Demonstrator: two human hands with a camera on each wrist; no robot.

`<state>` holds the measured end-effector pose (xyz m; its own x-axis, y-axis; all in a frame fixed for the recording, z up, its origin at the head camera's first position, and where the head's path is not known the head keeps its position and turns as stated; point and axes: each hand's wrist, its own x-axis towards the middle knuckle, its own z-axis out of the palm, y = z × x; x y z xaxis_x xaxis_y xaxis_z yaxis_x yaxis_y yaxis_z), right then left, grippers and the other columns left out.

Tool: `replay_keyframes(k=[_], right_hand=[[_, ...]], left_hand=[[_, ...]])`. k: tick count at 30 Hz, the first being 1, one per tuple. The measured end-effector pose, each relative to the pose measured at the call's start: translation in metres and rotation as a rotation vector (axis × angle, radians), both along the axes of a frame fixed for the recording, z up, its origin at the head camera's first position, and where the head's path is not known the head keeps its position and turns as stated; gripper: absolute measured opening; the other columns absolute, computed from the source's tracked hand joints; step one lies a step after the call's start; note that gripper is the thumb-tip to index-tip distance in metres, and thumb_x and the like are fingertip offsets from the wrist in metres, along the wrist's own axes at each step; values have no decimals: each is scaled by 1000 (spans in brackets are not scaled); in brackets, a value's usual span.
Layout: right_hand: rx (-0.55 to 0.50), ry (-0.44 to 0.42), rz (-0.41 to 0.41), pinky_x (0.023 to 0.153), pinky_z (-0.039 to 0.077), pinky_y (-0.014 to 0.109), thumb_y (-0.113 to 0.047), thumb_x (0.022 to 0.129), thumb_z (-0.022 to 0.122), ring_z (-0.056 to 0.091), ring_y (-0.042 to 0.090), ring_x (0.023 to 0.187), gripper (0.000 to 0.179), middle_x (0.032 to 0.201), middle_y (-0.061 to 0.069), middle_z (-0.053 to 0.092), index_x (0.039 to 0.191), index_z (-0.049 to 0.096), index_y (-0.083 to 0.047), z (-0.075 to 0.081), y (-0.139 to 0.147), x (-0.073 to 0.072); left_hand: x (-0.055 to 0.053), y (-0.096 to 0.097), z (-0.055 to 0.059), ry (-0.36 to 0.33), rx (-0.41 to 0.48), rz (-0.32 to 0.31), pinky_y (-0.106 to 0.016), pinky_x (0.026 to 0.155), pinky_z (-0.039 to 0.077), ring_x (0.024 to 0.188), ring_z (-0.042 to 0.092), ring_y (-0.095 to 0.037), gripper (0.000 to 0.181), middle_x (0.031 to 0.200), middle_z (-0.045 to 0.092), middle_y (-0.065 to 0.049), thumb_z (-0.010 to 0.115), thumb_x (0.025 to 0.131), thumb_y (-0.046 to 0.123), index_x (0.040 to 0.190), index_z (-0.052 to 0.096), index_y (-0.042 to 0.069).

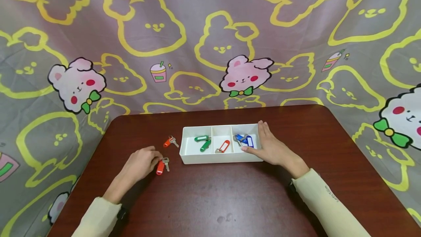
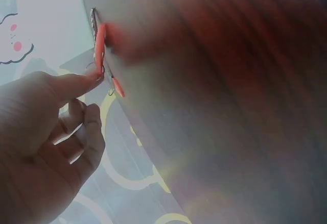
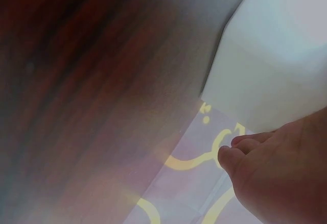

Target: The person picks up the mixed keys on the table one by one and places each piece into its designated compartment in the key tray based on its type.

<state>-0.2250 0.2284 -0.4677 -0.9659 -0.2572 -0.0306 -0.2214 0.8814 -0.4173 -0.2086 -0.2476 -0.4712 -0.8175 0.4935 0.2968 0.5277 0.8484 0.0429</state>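
My left hand (image 1: 141, 162) pinches the ring end of a red key tag (image 1: 160, 168), with a metal key (image 1: 166, 163) beside it, left of the white tray (image 1: 197, 159). In the left wrist view, the thumb and a finger meet at the end of the red tag (image 2: 100, 45). My right hand (image 1: 274, 149) rests along the tray's right end, fingers straight and thumb reaching over the front rim. Green key tags (image 1: 205, 145) lie in the left compartment, a red key tag (image 1: 225, 146) in the middle one, and blue key tags (image 1: 250, 141) in the right one.
Another red key tag (image 1: 167, 142) with a key lies on the dark wooden table (image 1: 217, 200), left of the tray and behind my left hand. A patterned curtain (image 1: 197, 47) hangs behind the table and along its sides.
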Motion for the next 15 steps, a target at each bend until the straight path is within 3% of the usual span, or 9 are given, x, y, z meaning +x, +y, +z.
replay_keyframes(k=[15], right_hand=[[-19,-7,-2,131,23,60,-81,89,59,4,47,164,130,176,28,2,165,3,9,1,0,1]], left_hand=[[6,4,13,-79,144,-91,-25,65,52,68,56,0,3,78,68,11,85,89,14,87,82,14]])
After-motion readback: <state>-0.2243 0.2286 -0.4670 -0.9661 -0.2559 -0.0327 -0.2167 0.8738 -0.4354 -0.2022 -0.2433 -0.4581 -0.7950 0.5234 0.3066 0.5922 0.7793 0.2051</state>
